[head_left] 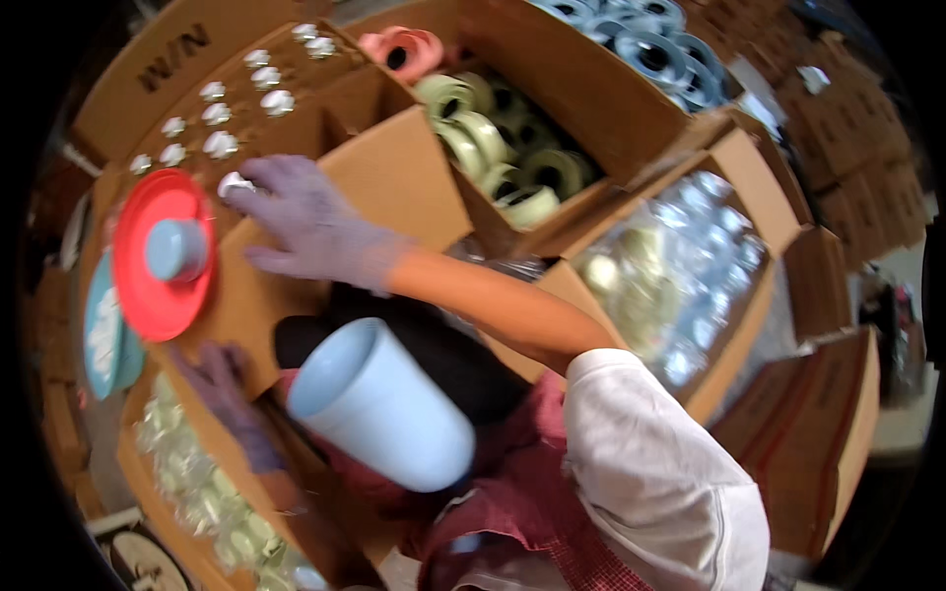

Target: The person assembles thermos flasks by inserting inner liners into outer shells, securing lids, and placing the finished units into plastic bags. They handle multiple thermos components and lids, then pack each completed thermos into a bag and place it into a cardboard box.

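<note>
My right hand [310, 219], in a greyish-purple glove, reaches over the cardboard with its fingertips closed on a small shiny white piece [235, 184]. Similar white pieces [221, 145] stand in rows on the cardboard beyond it. Left of that hand is a red round dish [138, 266] with a light-blue cup-shaped part [175, 248] at its middle. Below the dish my left hand [225, 389], gloved too and somewhat blurred, has its fingers spread near the cardboard edge. It cannot be made out whether they touch anything. A light-blue tumbler-shaped container [389, 409] lies tilted at my lap.
A divided carton holds pale-yellow ring-shaped parts [480, 138] and coral ones [402, 54]. Light-blue rings [650, 57] are piled at the back. An open carton of plastic-wrapped clear parts [695, 295] stands right, another bagged lot [202, 492] lower left. A teal basin [123, 350] sits far left.
</note>
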Tool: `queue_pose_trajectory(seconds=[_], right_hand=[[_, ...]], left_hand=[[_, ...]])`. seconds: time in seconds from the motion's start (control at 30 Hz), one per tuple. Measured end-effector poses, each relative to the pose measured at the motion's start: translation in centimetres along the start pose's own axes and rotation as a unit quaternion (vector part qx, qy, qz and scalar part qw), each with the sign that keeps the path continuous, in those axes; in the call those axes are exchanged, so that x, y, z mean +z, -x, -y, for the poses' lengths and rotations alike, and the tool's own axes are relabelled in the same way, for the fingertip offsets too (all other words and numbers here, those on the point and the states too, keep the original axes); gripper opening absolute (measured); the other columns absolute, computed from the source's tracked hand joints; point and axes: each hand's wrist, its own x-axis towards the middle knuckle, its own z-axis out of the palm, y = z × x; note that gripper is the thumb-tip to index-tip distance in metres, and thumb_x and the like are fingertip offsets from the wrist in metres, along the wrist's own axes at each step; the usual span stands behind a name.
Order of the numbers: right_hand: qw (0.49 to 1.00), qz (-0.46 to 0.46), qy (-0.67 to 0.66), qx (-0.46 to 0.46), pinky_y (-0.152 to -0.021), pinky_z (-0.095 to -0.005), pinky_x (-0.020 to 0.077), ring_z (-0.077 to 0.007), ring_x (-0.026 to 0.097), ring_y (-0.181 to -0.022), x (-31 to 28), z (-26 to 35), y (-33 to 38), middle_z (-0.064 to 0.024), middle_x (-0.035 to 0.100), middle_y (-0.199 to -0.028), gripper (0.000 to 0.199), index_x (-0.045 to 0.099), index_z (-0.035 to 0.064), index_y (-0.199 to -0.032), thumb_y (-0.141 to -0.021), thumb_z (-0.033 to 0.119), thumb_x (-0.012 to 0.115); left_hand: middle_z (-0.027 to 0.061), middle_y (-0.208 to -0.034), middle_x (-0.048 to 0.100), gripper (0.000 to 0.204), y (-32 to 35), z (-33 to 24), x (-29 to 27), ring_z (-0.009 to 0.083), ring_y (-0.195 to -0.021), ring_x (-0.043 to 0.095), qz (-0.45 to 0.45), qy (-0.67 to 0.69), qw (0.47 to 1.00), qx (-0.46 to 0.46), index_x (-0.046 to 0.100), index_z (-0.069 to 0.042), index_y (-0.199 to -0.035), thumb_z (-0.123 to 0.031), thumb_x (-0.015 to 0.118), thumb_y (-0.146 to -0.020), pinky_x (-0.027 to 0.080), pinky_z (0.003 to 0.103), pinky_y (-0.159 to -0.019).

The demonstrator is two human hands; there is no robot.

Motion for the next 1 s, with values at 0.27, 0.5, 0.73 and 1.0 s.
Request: queue_pose_trajectory(seconds=[0.27, 0.5, 0.73, 1.0], right_hand=[[0.766, 0.054, 0.437, 0.468, -0.1, -0.0446, 0.0429, -0.0372, 0.052, -0.117, -34.2, -2.7, 34.6, -0.0202, 0.058, -0.122, 0.045, 0.061, 0.0099, -0.12, -0.078, 0.02, 0.071], [0.592, 0.071, 0.337, 0.729, -0.075, -0.0464, 0.052, -0.0389, 0.066, -0.082, -36.9, -3.0, 47.3, -0.0273, 0.065, -0.094, 0.049, 0.048, 0.0012, -0.122, -0.077, 0.017, 0.06], [0.629, -0.251, 0.192, 0.71, -0.064, -0.039, 0.0489, -0.0261, 0.059, -0.068, -32.3, 1.5, 46.3, -0.0169, 0.063, -0.079, 0.03, 0.057, -0.0034, -0.1, -0.075, 0.011, 0.06], [0.524, 0.271, -0.045, 0.806, -0.058, -0.0385, 0.0539, -0.0209, 0.062, -0.067, -31.5, 1.8, 56.4, -0.0091, 0.067, -0.084, 0.023, 0.069, 0.0042, -0.098, -0.077, 0.011, 0.071]], left_hand=[[0.0129, -0.105, 0.061, 0.045, -12.1, -0.2, -0.4, 0.0193, -0.095, 0.064, 0.111, -0.019, 0.988, 0.103, 0.048, 0.0, -0.137, -0.023, 0.057, -0.1, 0.054, 0.033, -0.089], [0.014, -0.117, 0.06, 0.048, -3.3, -5.3, 5.9, 0.0213, -0.103, 0.062, 0.173, -0.133, 0.974, 0.067, 0.046, 0.003, -0.139, -0.03, 0.045, -0.103, 0.047, 0.032, -0.097], [0.0148, -0.102, 0.067, 0.044, 7.1, -4.5, 3.3, 0.0279, -0.095, 0.064, 0.344, -0.088, 0.927, 0.122, 0.065, 0.004, -0.1, -0.028, 0.035, -0.099, 0.046, 0.039, -0.097], [0.0105, -0.092, 0.067, 0.017, 8.2, -4.5, 2.8, 0.0221, -0.09, 0.067, 0.315, -0.181, 0.895, 0.26, 0.062, 0.002, -0.102, -0.009, 0.051, -0.095, 0.054, 0.038, -0.086]])
